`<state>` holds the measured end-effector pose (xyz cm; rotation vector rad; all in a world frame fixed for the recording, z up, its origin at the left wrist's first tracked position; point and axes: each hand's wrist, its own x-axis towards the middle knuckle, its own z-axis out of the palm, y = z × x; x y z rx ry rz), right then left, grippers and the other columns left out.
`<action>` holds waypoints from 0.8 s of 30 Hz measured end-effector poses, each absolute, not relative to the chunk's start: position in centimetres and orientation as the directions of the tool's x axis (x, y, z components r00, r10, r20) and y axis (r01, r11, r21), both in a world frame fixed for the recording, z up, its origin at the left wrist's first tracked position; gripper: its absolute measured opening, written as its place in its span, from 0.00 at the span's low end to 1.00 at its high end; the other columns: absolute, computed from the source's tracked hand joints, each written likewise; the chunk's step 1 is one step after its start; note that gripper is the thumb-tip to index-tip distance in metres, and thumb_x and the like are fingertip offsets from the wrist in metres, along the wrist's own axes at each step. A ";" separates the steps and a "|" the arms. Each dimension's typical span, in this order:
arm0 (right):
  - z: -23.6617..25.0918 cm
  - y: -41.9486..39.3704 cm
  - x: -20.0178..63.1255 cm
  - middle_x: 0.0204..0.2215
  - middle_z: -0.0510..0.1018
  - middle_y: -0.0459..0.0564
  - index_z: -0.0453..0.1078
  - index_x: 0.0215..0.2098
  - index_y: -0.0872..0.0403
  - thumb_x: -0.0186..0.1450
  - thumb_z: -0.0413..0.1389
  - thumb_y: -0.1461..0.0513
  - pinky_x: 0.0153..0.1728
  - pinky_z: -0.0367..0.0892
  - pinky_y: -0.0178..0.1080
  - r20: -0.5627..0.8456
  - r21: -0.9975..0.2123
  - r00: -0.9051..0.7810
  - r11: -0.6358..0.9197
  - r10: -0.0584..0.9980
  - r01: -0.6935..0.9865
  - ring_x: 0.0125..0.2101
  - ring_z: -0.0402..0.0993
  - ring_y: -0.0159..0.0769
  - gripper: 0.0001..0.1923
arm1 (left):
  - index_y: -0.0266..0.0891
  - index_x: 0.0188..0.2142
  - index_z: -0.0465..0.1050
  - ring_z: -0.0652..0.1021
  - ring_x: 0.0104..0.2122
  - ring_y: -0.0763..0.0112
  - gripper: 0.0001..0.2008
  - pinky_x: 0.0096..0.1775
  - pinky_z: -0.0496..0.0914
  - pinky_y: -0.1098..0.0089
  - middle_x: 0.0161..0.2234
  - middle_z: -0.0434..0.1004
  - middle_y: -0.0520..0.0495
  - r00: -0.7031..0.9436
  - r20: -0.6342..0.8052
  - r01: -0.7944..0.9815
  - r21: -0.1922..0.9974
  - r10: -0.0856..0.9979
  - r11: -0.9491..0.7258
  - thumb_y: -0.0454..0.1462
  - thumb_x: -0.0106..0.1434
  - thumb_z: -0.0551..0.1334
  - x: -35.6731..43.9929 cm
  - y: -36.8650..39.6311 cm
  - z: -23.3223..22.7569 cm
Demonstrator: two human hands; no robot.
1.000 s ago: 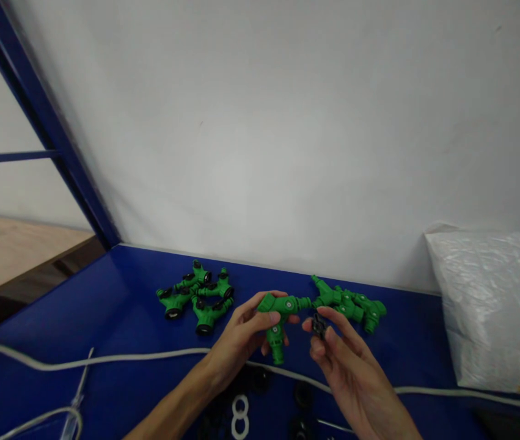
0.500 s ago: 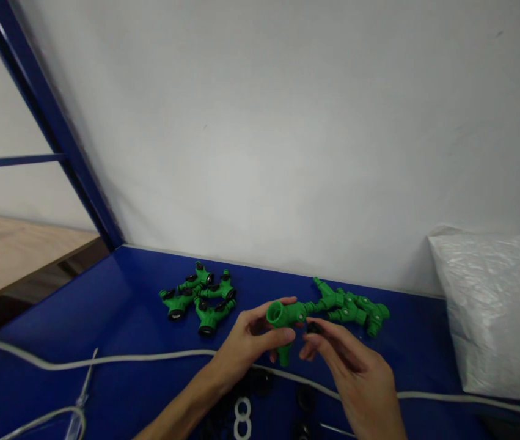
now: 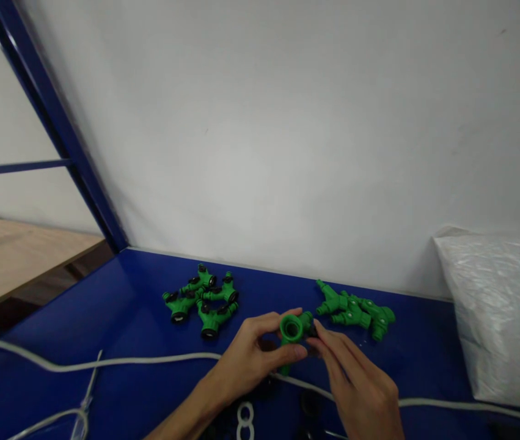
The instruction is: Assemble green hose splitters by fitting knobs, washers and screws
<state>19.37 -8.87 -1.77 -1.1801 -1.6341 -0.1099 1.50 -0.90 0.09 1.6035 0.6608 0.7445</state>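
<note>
My left hand (image 3: 260,345) grips a green plastic Y-shaped hose splitter (image 3: 291,329), its round open end facing me. My right hand (image 3: 354,373) is closed in a pinch at the splitter's right side. Between its fingertips and the green body shows a small black piece (image 3: 313,330), mostly covered by the fingers. Beyond my right hand lie several green splitters (image 3: 354,311) without black parts. To the left, several more splitters (image 3: 210,319) carry black levers and black collars.
A white cable (image 3: 150,360) runs across the blue table (image 3: 126,305), passing beneath my hands. White rings (image 3: 245,414) and dark round parts lie near the front edge. At the right stands a wrapped plastic package (image 3: 502,311); a white wall rises behind.
The splitter has turned so its open end faces me more directly. My right hand has brought the black piece against the splitter's side.
</note>
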 end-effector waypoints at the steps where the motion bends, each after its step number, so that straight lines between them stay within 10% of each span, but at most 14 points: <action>1: -2.2 -8.9 19.6 0.45 0.84 0.50 0.77 0.56 0.48 0.67 0.56 0.70 0.43 0.80 0.35 0.752 -0.490 0.055 0.502 0.657 0.713 0.39 0.84 0.41 0.21 | 0.42 0.47 0.83 0.76 0.46 0.57 0.18 0.44 0.70 0.67 0.49 0.80 0.43 0.637 0.113 0.028 0.985 0.763 -0.169 0.48 0.61 0.69 1.5 -0.9 0.1; 13: -3.0 -7.9 20.4 0.29 0.84 0.47 0.79 0.49 0.45 0.68 0.56 0.66 0.31 0.79 0.32 0.656 -0.632 0.067 0.499 0.752 0.593 0.27 0.83 0.38 0.16 | 0.45 0.43 0.84 0.74 0.37 0.64 0.14 0.41 0.68 0.69 0.38 0.77 0.46 0.672 0.188 0.114 0.929 0.717 -0.351 0.47 0.64 0.66 1.1 -0.9 0.8; 24: -4.3 -7.5 20.3 0.42 0.85 0.52 0.79 0.49 0.47 0.71 0.54 0.63 0.40 0.80 0.37 0.764 -0.346 -0.100 0.535 0.638 0.771 0.40 0.84 0.44 0.14 | 0.45 0.58 0.71 0.75 0.48 0.60 0.24 0.51 0.67 0.65 0.49 0.78 0.44 0.593 0.105 0.081 0.979 0.799 -0.189 0.49 0.66 0.64 1.4 -1.4 -1.0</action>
